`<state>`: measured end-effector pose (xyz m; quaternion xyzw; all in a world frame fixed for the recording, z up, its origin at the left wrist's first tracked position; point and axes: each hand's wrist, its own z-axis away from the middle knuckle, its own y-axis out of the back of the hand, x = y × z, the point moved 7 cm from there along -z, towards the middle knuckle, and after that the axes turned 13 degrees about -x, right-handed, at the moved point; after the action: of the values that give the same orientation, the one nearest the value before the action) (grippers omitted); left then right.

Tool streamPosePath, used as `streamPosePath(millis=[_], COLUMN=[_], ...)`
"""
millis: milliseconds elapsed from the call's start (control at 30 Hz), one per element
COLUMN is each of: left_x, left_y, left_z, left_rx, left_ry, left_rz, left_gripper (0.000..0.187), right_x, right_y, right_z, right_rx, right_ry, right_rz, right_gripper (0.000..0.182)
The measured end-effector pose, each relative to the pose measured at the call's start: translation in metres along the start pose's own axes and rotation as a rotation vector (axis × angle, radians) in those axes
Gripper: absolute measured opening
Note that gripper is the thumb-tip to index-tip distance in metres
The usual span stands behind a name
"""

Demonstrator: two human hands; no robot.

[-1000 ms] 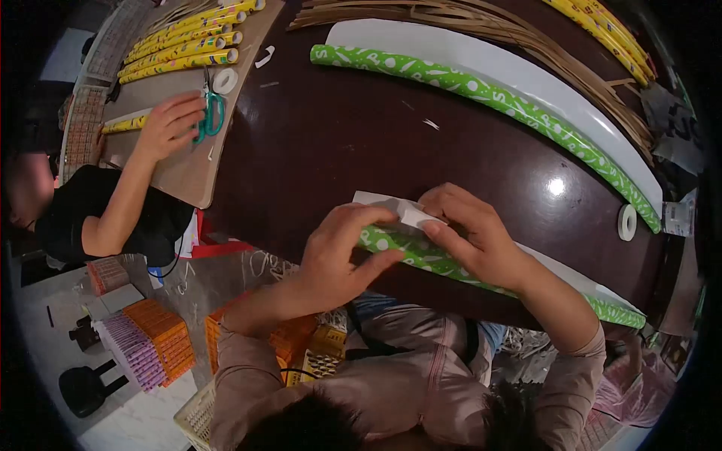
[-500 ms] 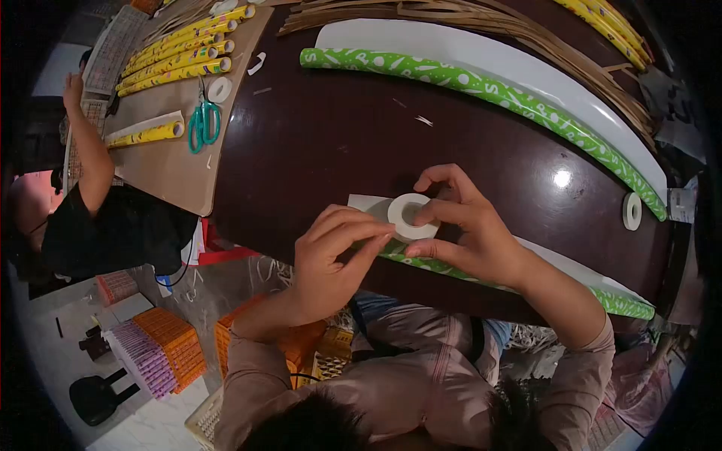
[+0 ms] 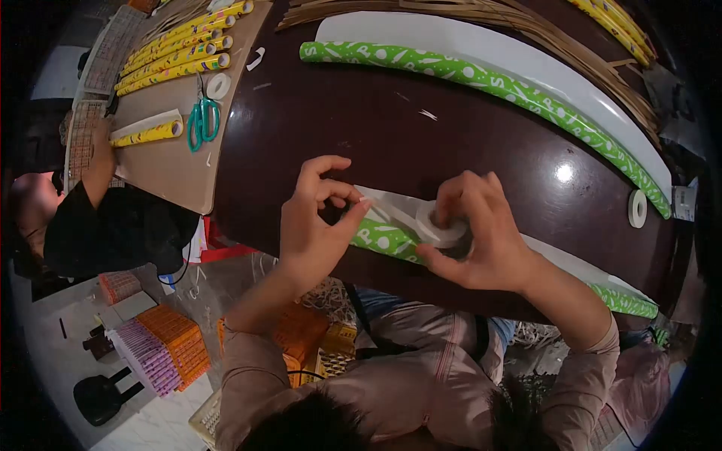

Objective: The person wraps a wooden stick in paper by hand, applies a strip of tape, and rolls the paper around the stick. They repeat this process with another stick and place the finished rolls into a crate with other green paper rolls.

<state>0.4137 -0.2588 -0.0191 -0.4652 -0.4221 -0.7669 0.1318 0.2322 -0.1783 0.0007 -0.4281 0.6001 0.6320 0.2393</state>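
Pinched between the thumb and finger of my left hand is the free end of a tape strip. The strip runs to a white tape roll, which my right hand grips with fingers in its core. Under both hands lies a green patterned paper roll with a white inner side, along the table's near edge. A longer green roll lies across the far side, its white sheet partly unrolled.
Teal scissors, a tape roll and yellow rolls lie on the brown board at left. Another tape roll is at right. Brown strips run behind. A co-worker sits at left.
My left hand has moved left and up from the tape roll, and a tape strip now stretches between them. My right hand and the roll have shifted slightly right. The co-worker's arm has lowered.
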Motion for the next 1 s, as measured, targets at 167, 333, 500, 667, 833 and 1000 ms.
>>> streamPosePath(millis=[167, 333, 500, 667, 833, 1000], left_x=[-0.008, -0.005, -0.002, -0.004, -0.002, 0.0], left_y=[0.004, 0.007, 0.007, 0.009, 0.009, 0.01], left_z=[-0.007, -0.01, -0.014, -0.016, -0.018, -0.021], left_rx=[-0.02, -0.031, -0.05, -0.059, -0.074, -0.095], left_ry=[0.08, 0.039, -0.004, 0.001, -0.025, -0.057], left_rz=[-0.079, -0.107, -0.132, -0.124, -0.108, -0.149], left_gripper=[0.05, 0.052, 0.051, 0.05, 0.05, 0.048], right_x=[-0.011, -0.011, -0.011, -0.012, -0.012, -0.012], right_y=[-0.007, -0.008, -0.008, -0.007, -0.008, -0.006], right_z=[0.002, 0.003, 0.005, 0.005, 0.006, 0.004], right_rx=[-0.063, -0.005, 0.044, 0.065, 0.071, 0.081], right_ry=[0.19, 0.155, 0.102, 0.091, 0.081, 0.059], right_rz=[0.222, 0.336, 0.419, 0.501, 0.539, 0.549], right_gripper=[0.023, 0.018, 0.012, 0.019, 0.019, 0.019])
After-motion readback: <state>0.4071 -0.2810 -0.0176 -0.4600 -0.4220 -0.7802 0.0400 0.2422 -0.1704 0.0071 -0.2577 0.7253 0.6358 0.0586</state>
